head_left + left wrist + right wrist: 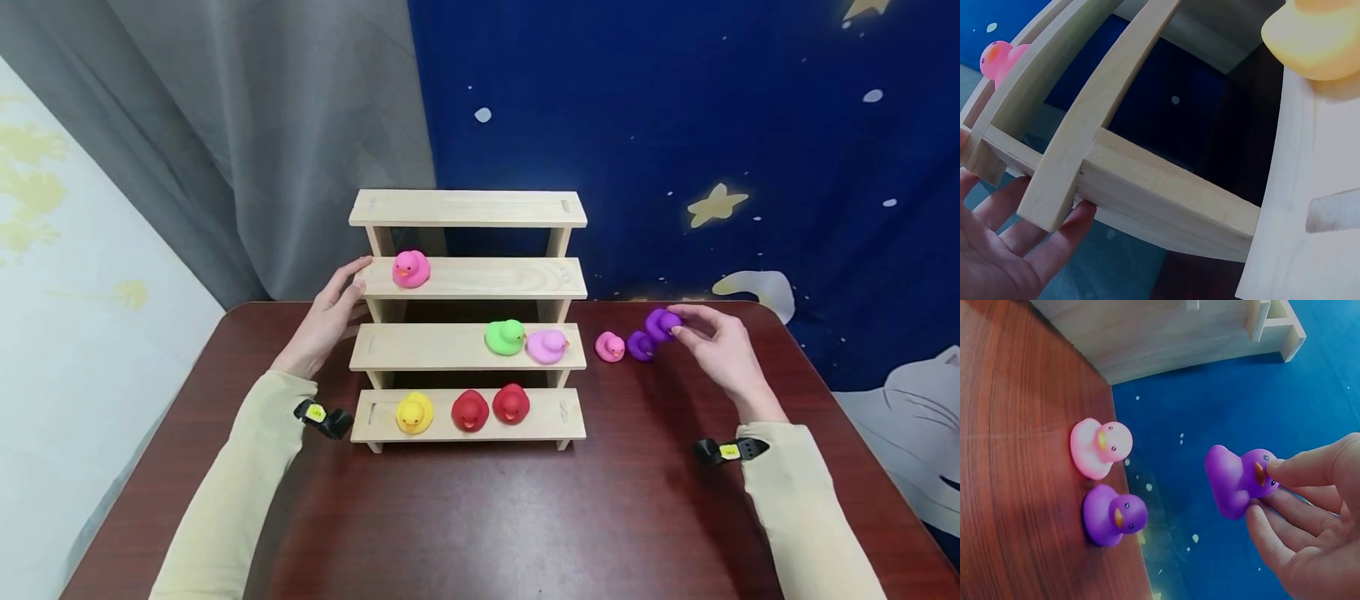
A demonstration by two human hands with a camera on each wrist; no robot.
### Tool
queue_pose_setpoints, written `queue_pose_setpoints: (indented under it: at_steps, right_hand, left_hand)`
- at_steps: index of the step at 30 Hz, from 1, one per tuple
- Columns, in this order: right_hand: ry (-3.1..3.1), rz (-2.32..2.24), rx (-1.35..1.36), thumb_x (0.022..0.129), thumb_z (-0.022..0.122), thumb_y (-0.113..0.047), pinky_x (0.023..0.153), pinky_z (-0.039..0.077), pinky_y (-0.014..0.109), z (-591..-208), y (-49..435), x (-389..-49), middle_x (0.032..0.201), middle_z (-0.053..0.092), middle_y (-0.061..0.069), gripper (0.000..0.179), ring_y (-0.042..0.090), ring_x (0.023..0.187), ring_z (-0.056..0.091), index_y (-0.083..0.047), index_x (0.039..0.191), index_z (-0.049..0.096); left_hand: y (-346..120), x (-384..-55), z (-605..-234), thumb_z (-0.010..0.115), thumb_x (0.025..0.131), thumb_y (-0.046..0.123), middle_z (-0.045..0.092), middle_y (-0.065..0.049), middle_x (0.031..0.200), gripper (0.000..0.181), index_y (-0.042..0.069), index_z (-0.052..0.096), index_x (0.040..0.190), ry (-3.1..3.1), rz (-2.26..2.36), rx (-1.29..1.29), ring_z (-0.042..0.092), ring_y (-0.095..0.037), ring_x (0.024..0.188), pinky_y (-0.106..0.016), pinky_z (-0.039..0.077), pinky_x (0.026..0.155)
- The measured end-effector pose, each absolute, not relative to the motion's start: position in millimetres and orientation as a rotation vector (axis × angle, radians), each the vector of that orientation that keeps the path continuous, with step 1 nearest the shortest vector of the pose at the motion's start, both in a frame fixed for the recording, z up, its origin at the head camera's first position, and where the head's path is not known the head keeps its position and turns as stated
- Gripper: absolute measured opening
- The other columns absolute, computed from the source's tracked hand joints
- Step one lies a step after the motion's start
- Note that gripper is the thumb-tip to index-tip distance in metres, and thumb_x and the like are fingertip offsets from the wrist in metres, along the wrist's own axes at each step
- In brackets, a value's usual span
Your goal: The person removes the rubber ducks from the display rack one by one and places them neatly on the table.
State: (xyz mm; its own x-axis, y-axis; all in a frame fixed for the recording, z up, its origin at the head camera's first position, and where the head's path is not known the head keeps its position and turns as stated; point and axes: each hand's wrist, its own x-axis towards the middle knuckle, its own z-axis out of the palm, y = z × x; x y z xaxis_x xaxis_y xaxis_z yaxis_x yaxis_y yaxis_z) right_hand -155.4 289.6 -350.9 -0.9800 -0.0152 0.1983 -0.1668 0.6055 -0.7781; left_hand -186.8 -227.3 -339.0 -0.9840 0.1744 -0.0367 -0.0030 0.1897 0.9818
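- We've got a yellow duck (415, 413) and two red ducks (470, 411) on the nearest step (442, 402)
- Next step (420, 346), right side: green duck (505, 337), lilac duck (547, 347)
- On the table (480, 517) to the right: pink duck (610, 347), purple duck (1105, 516)
- Our right hand (718, 343) pinches a second purple duck (1232, 482) near those
- Our left hand (322, 321), fingers loosely straight, touches the third step (491, 279), left end

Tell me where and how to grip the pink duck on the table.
Probably best to pinch its rounded head from above. The pink duck sits upright, and its head rises narrower than the body, so it should be easier to span. Coming in sideways looks tighter: the wooden shelf and a purple duck flank it.
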Motion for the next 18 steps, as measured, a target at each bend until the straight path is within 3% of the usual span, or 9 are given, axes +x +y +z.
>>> queue_pose_setpoints:
  at_steps: [6,18]
  right_hand:
    - [-2.657,1.315,0.157,0.096,0.060,-0.010,0.081,0.042,0.006,-356,298,-154,0.121,0.060,0.023,0.032,-0.002,0.097,0.058,0.005,0.125,0.060]
    - [-2.646,1.291,0.172,0.095,0.060,-0.007,0.080,0.041,0.004,-366,313,-156,0.118,0.060,0.028,0.030,-0.002,0.097,0.059,0.008,0.122,0.060]
  left_hand:
    - [-226,-186,-340,0.042,0.104,0.037,0.017,-0.010,0.156,0.052,0.033,0.025,0.153,2.301,1.924,0.168,0.032,-0.041,0.136,-0.063,0.028,0.103]
    - [-225,-186,-340,0.041,0.104,0.038,0.016,-0.011,0.157,0.051,0.034,0.025,0.152,2.323,1.933,0.157,0.031,-0.042,0.136,-0.063,0.028,0.103]
